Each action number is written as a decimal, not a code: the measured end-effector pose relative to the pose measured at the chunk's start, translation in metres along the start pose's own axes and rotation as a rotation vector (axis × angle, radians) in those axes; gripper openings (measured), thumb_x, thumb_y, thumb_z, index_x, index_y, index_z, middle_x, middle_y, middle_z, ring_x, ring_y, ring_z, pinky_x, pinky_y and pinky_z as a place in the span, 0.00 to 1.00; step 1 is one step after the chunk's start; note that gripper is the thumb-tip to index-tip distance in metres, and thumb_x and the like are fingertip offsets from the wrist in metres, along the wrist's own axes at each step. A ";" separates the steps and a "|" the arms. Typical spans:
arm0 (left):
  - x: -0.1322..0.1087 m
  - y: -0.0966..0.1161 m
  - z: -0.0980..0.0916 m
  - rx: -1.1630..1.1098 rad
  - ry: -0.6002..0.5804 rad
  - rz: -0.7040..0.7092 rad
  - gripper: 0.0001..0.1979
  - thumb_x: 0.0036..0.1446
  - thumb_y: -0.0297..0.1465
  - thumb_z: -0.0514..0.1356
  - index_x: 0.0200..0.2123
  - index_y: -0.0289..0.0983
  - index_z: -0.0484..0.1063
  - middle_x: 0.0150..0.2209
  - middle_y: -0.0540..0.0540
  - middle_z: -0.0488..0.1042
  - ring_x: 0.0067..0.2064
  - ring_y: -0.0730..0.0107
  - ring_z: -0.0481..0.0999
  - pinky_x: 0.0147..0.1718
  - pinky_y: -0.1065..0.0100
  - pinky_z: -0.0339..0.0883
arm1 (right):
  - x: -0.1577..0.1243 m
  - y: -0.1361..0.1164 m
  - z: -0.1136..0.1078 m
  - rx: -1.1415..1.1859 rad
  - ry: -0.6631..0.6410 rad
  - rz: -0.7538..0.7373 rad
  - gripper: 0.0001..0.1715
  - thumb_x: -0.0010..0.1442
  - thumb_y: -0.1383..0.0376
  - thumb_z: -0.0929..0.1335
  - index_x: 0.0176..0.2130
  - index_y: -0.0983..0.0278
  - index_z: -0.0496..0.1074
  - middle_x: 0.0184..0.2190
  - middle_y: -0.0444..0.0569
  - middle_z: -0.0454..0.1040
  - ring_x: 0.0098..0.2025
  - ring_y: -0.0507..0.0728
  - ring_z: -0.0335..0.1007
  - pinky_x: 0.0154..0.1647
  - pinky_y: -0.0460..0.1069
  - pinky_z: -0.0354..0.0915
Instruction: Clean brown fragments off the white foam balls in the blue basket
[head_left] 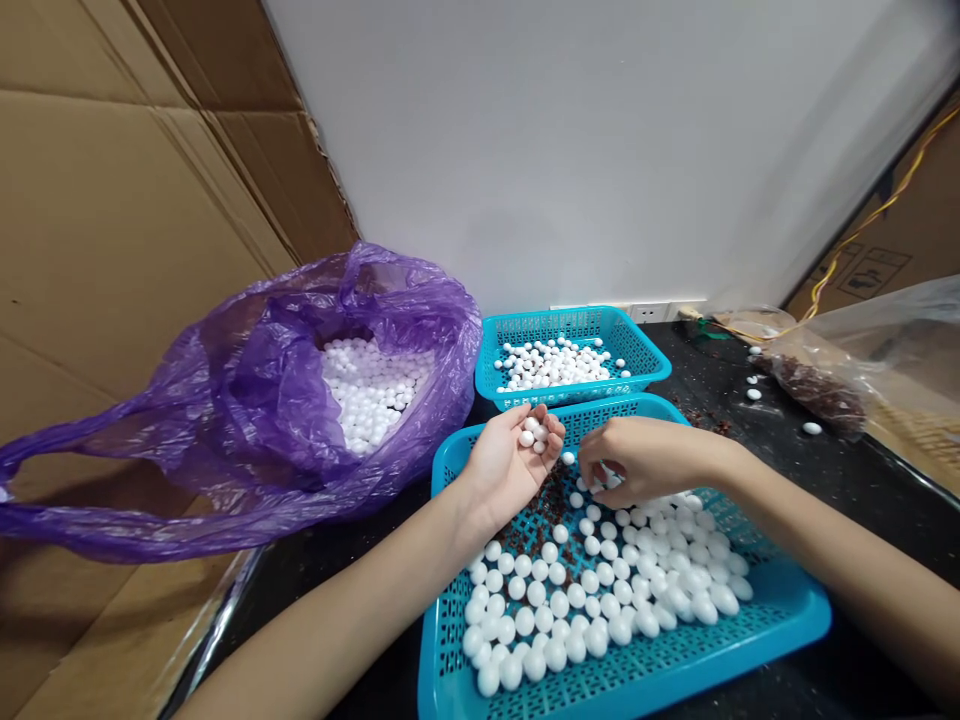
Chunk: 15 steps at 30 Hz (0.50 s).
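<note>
Left hand (506, 470): palm up, above the far-left corner of the near basket, fingers (551, 432) curled together around a small cluster of white foam balls (531, 432). Right hand (645, 462): palm down, just beside the left hand, fingertips (600, 482) bunched together at the top of the ball layer; any ball pinched between them is hidden, so cannot tell.

Near basket (780, 612): turquoise plastic mesh tray at the counter's front edge, holding many more white foam balls (592, 600) in a single layer, thickest toward the front and right. Brown granular debris (553, 512) lies on the mesh under the left hand.

Purple plastic bag (262, 400): open, left of the near basket, draped over the counter's left edge, filled with white balls (367, 392). Far basket (637, 345): smaller turquoise mesh tray at the back edge, with white balls (551, 365). Black counter (825, 490): a few loose balls (811, 428) at right. Clear plastic bag (840, 350): back-right corner, holding brown material (817, 392).
</note>
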<state>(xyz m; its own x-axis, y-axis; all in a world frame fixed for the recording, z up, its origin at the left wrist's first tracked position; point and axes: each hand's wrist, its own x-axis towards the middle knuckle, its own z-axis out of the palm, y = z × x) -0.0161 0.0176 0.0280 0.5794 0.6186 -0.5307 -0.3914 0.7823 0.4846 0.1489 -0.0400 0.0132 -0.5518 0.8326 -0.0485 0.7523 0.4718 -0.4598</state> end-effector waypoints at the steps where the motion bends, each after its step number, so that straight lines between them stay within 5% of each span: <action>1: 0.001 0.000 -0.001 0.007 -0.011 0.009 0.15 0.64 0.23 0.44 0.25 0.30 0.62 0.20 0.48 0.62 0.21 0.79 0.65 0.18 0.81 0.62 | 0.001 0.000 -0.001 0.043 0.067 -0.038 0.05 0.49 0.72 0.69 0.30 0.65 0.73 0.27 0.44 0.73 0.26 0.49 0.65 0.26 0.45 0.60; 7: 0.007 -0.003 -0.004 0.054 -0.032 0.018 0.16 0.63 0.24 0.44 0.26 0.30 0.64 0.21 0.47 0.63 0.21 0.77 0.64 0.20 0.77 0.63 | 0.003 -0.004 -0.005 0.350 0.422 -0.182 0.04 0.58 0.67 0.68 0.36 0.65 0.71 0.31 0.45 0.74 0.29 0.49 0.67 0.26 0.44 0.63; 12: 0.004 -0.006 -0.001 0.034 -0.116 -0.019 0.17 0.62 0.21 0.43 0.23 0.31 0.63 0.17 0.51 0.58 0.19 0.78 0.62 0.24 0.75 0.67 | 0.004 -0.008 -0.007 0.202 0.598 -0.243 0.10 0.60 0.67 0.67 0.44 0.62 0.72 0.44 0.51 0.69 0.46 0.56 0.66 0.46 0.52 0.64; 15: 0.002 -0.004 0.000 0.047 -0.083 -0.060 0.16 0.62 0.21 0.44 0.24 0.31 0.63 0.21 0.48 0.63 0.22 0.77 0.67 0.24 0.76 0.68 | 0.002 -0.012 -0.009 0.175 0.648 -0.227 0.11 0.59 0.64 0.69 0.44 0.61 0.71 0.42 0.50 0.68 0.45 0.57 0.66 0.45 0.53 0.65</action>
<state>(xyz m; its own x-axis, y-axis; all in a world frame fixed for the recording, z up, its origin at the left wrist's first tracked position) -0.0131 0.0154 0.0251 0.6591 0.5608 -0.5011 -0.3212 0.8124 0.4867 0.1419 -0.0417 0.0262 -0.3221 0.7501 0.5776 0.5453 0.6457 -0.5344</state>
